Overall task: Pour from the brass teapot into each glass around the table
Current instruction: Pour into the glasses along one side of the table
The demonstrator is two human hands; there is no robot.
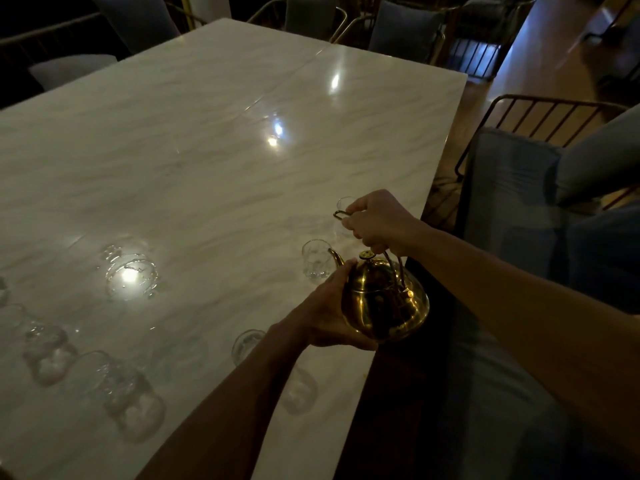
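A brass teapot [384, 299] hangs over the right edge of the white marble table [214, 140]. My right hand [377, 221] grips its looped handle from above. My left hand [325, 310] cups the pot's side and base. The spout touches or hovers at the rim of a clear glass [316, 260]. A second glass [344, 209] stands just behind my right hand, partly hidden. A third glass [246, 344] sits below my left wrist, and a fourth [299, 393] shows under my left forearm. More glasses [117, 389] stand along the near left.
A ring of spilled water [131, 271] glints on the table left of centre. Padded chairs with metal frames [519, 188] line the right side and the far end [405, 29]. A wooden floor [540, 64] runs at the upper right.
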